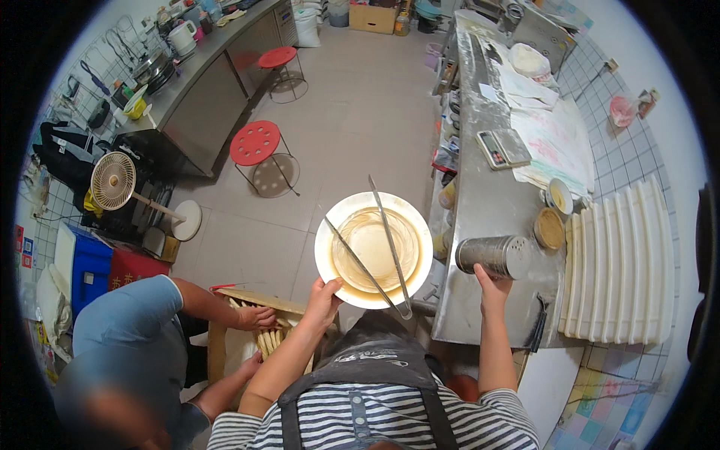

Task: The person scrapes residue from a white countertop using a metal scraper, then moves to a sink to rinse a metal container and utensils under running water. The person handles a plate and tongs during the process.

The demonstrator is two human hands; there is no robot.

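My left hand (325,298) grips the near left rim of a round white plate (329,242), with the thumb on top. The plate has a brownish stain around its inside. Metal tongs (392,244) lie across the plate, their two arms spread and the bend near me. Over the steel worktop on the right, my right hand (493,284) is at a dented metal shaker canister (486,256) with holes in its end. The canister is tilted on its side, and my thumb rests against it; the other fingers are partly hidden.
A person (124,326) at the left handles dough sticks (270,340) in a wooden box (216,343). On the steel worktop (478,197) are a digital scale (503,149), small bowls, a black-handled tool (539,323) and stacked white trays (616,270). Red stools (255,143) and a fan (113,180) stand beyond.
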